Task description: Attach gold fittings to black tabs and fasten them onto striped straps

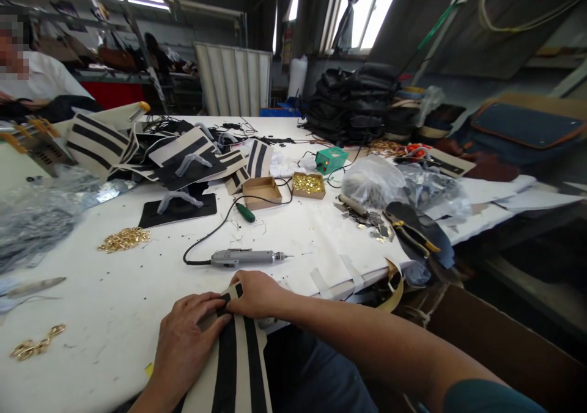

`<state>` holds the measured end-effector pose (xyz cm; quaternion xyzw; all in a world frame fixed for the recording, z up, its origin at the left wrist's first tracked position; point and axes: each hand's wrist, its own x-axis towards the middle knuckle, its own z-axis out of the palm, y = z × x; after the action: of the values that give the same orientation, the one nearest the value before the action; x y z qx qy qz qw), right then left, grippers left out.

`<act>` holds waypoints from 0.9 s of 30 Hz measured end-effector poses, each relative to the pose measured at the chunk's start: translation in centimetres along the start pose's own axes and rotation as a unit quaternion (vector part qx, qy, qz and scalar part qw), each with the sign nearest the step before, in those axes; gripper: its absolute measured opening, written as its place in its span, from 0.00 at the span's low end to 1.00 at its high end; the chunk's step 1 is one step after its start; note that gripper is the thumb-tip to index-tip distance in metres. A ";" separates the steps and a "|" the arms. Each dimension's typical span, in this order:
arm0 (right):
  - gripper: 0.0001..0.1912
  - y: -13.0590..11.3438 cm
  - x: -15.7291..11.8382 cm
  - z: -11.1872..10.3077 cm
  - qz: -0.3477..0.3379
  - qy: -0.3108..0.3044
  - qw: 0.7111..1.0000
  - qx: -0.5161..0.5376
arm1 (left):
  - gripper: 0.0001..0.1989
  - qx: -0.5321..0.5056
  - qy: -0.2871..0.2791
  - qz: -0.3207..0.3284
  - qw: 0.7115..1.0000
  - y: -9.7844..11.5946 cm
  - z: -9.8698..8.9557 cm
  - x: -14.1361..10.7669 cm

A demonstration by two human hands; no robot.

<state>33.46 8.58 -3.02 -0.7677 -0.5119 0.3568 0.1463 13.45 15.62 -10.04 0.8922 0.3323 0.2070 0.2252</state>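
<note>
A cream panel with black stripes (244,352) lies at the table's front edge and reaches down over my lap. My left hand (190,330) grips it from the left, its fingers and thumb pressing on the top face. At the far end of the panel my right hand (257,294) pinches the edge, thumb on top and the other fingers partly hidden. The two hands' fingertips nearly meet on a dark stripe. Just beyond them, a grey electric screwdriver (243,258) rests on its side with its bit pointing right.
Gold hardware pieces (123,239) form a pile at left; gold clasps (39,343) lie nearer. Beyond the screwdriver are a green-handled tool (245,212), a cardboard tray (261,200), a box of gold fasteners (309,185) and a green power unit (331,160). Pliers (413,233) sit right. A person (50,77) sits far left.
</note>
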 end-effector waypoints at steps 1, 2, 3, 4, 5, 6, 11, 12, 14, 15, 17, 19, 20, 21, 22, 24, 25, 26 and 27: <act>0.27 0.2 -0.4 -0.2 -0.007 0.019 1.000 -0.018 | 0.11 0.002 -0.001 -0.001 1.000 0.0 0.0 0.0; 0.28 0.5 -0.8 -0.5 -0.016 0.044 0.998 -0.029 | 0.11 0.003 -0.001 -0.004 1.000 0.1 0.0 0.0; 0.27 1.1 -1.3 -1.0 -0.025 0.073 0.997 -0.028 | 0.11 0.004 0.000 -0.007 1.000 0.1 0.1 0.0; 0.25 1.9 -1.8 -1.7 -0.033 0.107 0.994 -0.019 | 0.11 0.004 -0.001 -0.010 1.000 0.1 0.1 0.1; 0.21 3.0 -2.2 -2.6 -0.035 0.143 0.989 -0.006 | 0.11 0.005 -0.002 -0.013 1.000 0.1 0.1 0.1; 0.17 4.4 -2.6 -3.8 -0.031 0.183 0.983 0.006 | 0.10 0.005 -0.002 -0.017 1.000 0.1 0.2 0.1; 0.11 13.6 -2.3 -10.8 0.063 0.330 0.942 -0.009 | 0.11 -0.008 -0.003 -0.034 0.999 0.0 0.3 0.1; 0.11 15.3 -1.8 -11.8 0.081 0.337 0.938 -0.017 | 0.11 -0.013 -0.002 -0.036 0.999 0.0 0.4 0.0; 0.11 18.0 -0.6 -13.1 0.106 0.340 0.934 -0.031 | 0.10 -0.021 -0.001 -0.037 0.999 0.1 0.3 0.0; 0.11 18.9 0.0 -13.4 0.113 0.338 0.934 -0.039 | 0.10 -0.024 0.000 -0.036 0.999 0.2 0.3 0.0; 0.11 19.9 1.1 -13.5 0.122 0.331 0.934 -0.056 | 0.09 -0.029 0.003 -0.037 0.999 0.6 0.0 0.0; 0.11 20.2 1.9 -13.3 0.127 0.321 0.936 -0.073 | 0.08 -0.033 0.003 -0.044 0.998 1.2 -0.4 0.1; 0.11 20.1 2.1 -13.2 0.128 0.315 0.937 -0.082 | 0.08 -0.035 0.002 -0.051 0.998 1.5 -0.7 0.1; 0.11 20.0 2.3 -13.2 0.128 0.310 0.938 -0.091 | 0.08 -0.036 0.002 -0.060 0.998 1.9 -1.0 0.2; 0.12 19.9 2.3 -13.1 0.127 0.304 0.939 -0.099 | 0.08 -0.037 -0.003 -0.065 0.997 2.2 -1.2 0.3; 0.13 19.8 2.2 -13.2 0.119 0.293 0.941 -0.119 | 0.08 -0.040 -0.008 -0.077 0.996 2.6 -1.6 0.4; 0.14 19.8 2.1 -13.2 0.113 0.288 0.942 -0.133 | 0.09 -0.042 -0.017 -0.076 0.996 2.7 -1.8 0.5; 0.15 19.8 2.0 -13.3 0.104 0.279 0.942 -0.156 | 0.10 -0.041 -0.018 -0.080 0.996 2.7 -1.9 0.5; 0.16 19.8 1.9 -13.3 0.094 0.267 0.940 -0.189 | 0.10 -0.040 -0.019 -0.084 0.995 2.7 -2.0 0.6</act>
<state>56.64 3.54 -6.10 -0.8929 -0.4375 0.0473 0.0953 14.16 14.70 -6.89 0.8551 0.3932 0.1832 0.2839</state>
